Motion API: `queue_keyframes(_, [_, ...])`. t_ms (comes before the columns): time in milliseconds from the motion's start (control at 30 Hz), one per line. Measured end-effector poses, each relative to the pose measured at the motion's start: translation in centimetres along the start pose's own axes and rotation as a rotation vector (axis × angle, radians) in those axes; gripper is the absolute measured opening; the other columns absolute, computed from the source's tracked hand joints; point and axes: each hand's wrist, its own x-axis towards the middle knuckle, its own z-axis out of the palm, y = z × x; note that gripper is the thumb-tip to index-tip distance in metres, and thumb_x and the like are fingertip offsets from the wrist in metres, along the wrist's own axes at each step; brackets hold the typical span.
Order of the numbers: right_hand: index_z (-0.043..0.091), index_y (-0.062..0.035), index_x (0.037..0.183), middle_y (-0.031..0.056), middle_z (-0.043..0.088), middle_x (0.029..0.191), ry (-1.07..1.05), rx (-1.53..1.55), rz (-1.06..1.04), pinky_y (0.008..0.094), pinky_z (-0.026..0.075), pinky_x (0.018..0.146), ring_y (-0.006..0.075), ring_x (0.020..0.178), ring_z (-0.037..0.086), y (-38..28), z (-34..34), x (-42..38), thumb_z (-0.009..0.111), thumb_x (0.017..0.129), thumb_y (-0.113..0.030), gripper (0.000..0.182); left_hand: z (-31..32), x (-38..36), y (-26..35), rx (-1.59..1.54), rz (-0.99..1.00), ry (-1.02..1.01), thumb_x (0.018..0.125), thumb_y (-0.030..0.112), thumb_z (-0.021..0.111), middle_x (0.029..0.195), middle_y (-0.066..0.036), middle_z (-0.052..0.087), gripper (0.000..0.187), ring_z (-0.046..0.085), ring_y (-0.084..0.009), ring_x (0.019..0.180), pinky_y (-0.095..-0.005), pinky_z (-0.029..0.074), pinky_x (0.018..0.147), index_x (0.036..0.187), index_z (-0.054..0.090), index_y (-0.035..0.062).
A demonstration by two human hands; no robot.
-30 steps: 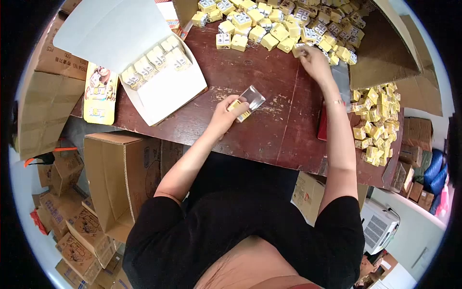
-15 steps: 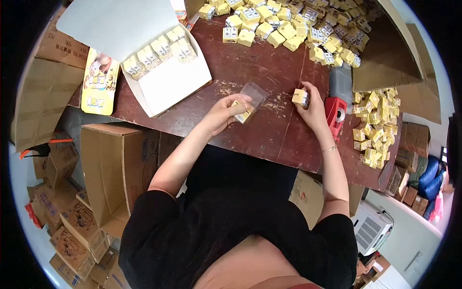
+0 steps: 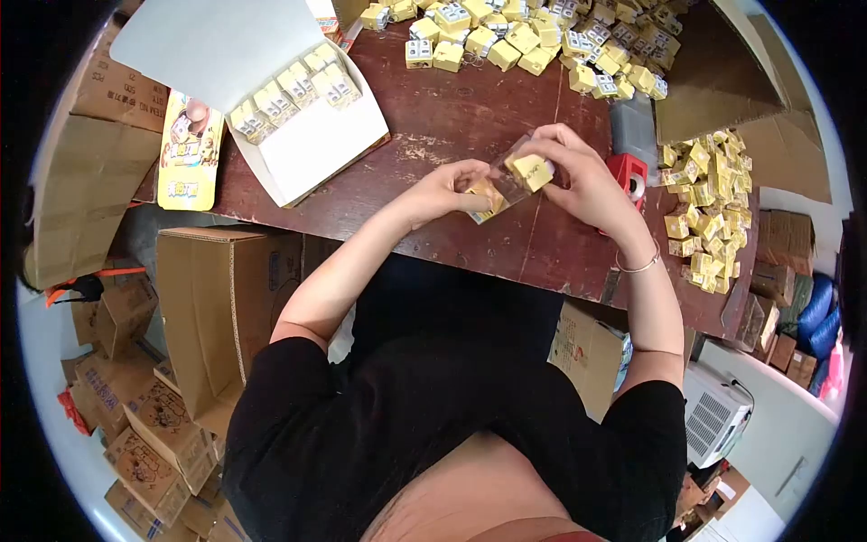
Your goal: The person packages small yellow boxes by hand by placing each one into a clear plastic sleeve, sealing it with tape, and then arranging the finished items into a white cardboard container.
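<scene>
My left hand (image 3: pixel 441 191) is closed around a small clear plastic box (image 3: pixel 508 187) with a yellow printed end, tilted just above the table. In my right hand (image 3: pixel 589 182) is a small yellow cube-shaped trinket (image 3: pixel 531 172), gripped between thumb and fingers. The cube is at the upper, right-hand end of the clear box; whether any of it is inside cannot be made out. My right fingertips also reach the box's edge.
An open white carton (image 3: pixel 312 165) at left holds several packed yellow cubes. Loose yellow cubes (image 3: pixel 506 41) are heaped at the back, and more packed cubes (image 3: pixel 709 203) lie at right. A red tape dispenser (image 3: pixel 627 168) is beside my right wrist. Cardboard boxes (image 3: pixel 194 316) surround the table (image 3: pixel 424 117).
My right hand has moved left with the yellow cube, bringing it to the clear box. My left hand has shifted slightly right, still holding the box.
</scene>
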Motion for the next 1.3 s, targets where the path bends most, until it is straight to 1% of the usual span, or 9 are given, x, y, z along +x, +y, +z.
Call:
queue_keyframes(233, [0.062, -0.0073, 0.114, 0.0098, 0.061, 0.113, 0.093, 0.12, -0.006, 0.0369, 0.047, 0.093, 0.0288, 0.109, 0.057, -0.4, 1.6, -1.5, 0.06, 0.072, 0.009, 0.045, 0.5, 0.7, -0.7, 0.03, 0.153, 0.029, 0.075, 0.0, 0.076, 0.107, -0.003, 0.063, 0.052, 0.059, -0.0093, 0.099, -0.0264, 0.047, 0.087, 0.122, 0.053, 0.0025])
queue_keyframes(300, [0.064, -0.0096, 0.114, 0.0075, 0.061, 0.114, 0.159, -0.242, -0.051, 0.0401, 0.04, 0.103, 0.0289, 0.114, 0.055, 0.0, 2.6, -2.4, 0.059, 0.07, 0.006, 0.047, 0.9, 1.0, -0.6, 0.015, 0.156, 0.03, 0.075, -0.001, 0.076, 0.108, -0.003, 0.062, 0.052, 0.058, -0.0096, 0.1, -0.0266, 0.047, 0.087, 0.121, 0.053, 0.0025])
queue_keyframes(533, [0.065, -0.0155, 0.118, 0.0045, 0.061, 0.12, 0.131, -0.464, 0.018, 0.0616, 0.02, 0.111, 0.0302, 0.132, 0.041, -0.2, 4.7, -3.4, 0.065, 0.073, -0.003, 0.046, 2.1, 1.9, -2.2, 0.095, 0.277, 0.101, 0.079, -0.001, 0.073, 0.115, -0.006, 0.06, 0.054, 0.059, -0.0126, 0.106, -0.0292, 0.049, 0.09, 0.125, 0.046, 0.0037])
queue_keyframes(600, [0.064, -0.0163, 0.12, 0.0041, 0.059, 0.128, 0.191, -0.25, 0.042, 0.0568, 0.018, 0.114, 0.0301, 0.136, 0.038, 1.2, 4.6, -3.4, 0.065, 0.077, -0.005, 0.045, 2.0, 2.2, -2.7, -0.039, 0.291, 0.114, 0.08, -0.001, 0.072, 0.114, -0.006, 0.061, 0.052, 0.06, -0.0122, 0.105, -0.0293, 0.05, 0.09, 0.124, 0.045, 0.0034])
queue_keyframes(700, [0.062, -0.0072, 0.121, 0.0074, 0.062, 0.124, 0.562, 0.383, 0.116, 0.0366, 0.038, 0.106, 0.0202, 0.122, 0.053, 3.5, 4.9, -3.1, 0.06, 0.088, -0.005, 0.033, 1.8, 2.8, -1.6, -0.098, 0.228, 0.118, 0.081, 0.0, 0.073, 0.116, -0.009, 0.062, 0.05, 0.061, -0.0124, 0.105, -0.0292, 0.051, 0.09, 0.122, 0.044, 0.0024])
queue_keyframes(800, [0.062, -0.0079, 0.094, -0.0021, 0.06, 0.087, 0.508, 0.984, 0.488, 0.0224, 0.048, 0.067, 0.0072, 0.075, 0.056, 5.7, 6.5, -2.9, 0.054, 0.099, -0.021, 0.016, 1.7, 3.3, -1.4, -0.021, 0.178, 0.109, 0.08, 0.001, 0.073, 0.114, -0.008, 0.062, 0.053, 0.06, -0.0122, 0.105, -0.0299, 0.049, 0.091, 0.123, 0.041, 0.0025])
queue_keyframes(967, [0.059, -0.0086, 0.086, -0.0016, 0.056, 0.077, 0.258, 1.183, 0.583, 0.0215, 0.048, 0.058, 0.007, 0.07, 0.055, 7.5, 10.3, -3.1, 0.063, 0.095, -0.028, 0.021, 3.3, 2.2, -2.7, 0.267, 0.426, 0.131, 0.083, 0.012, 0.072, 0.138, -0.015, 0.042, 0.069, 0.052, -0.019, 0.116, -0.0348, 0.043, 0.098, 0.137, 0.029, 0.0066])
queue_keyframes(1133, [0.058, -0.0063, 0.088, 0.0001, 0.057, 0.083, 0.275, 1.253, 0.63, 0.0269, 0.057, 0.07, 0.009, 0.076, 0.058, 7.2, 11.5, -3.9, 0.063, 0.094, -0.023, 0.019, 3.7, 2.1, -3.1, -0.117, 0.293, 0.11, 0.093, 0.071, 0.031, 0.149, -0.013, 0.03, 0.084, 0.035, -0.0233, 0.135, -0.0383, 0.028, 0.112, 0.149, 0.024, 0.0089])
queue_keyframes(1300, [0.058, -0.0053, 0.092, 0.0008, 0.059, 0.088, 0.29, 1.213, 0.538, 0.0279, 0.057, 0.074, 0.0095, 0.082, 0.06, 7.2, 11.9, -4.9, 0.062, 0.095, -0.023, 0.018, 3.5, 3.1, -6.1, 0.155, 0.503, 0.114, 0.094, 0.067, 0.033, 0.148, -0.011, 0.032, 0.085, 0.034, -0.0218, 0.135, -0.0377, 0.022, 0.114, 0.149, 0.02, 0.004])
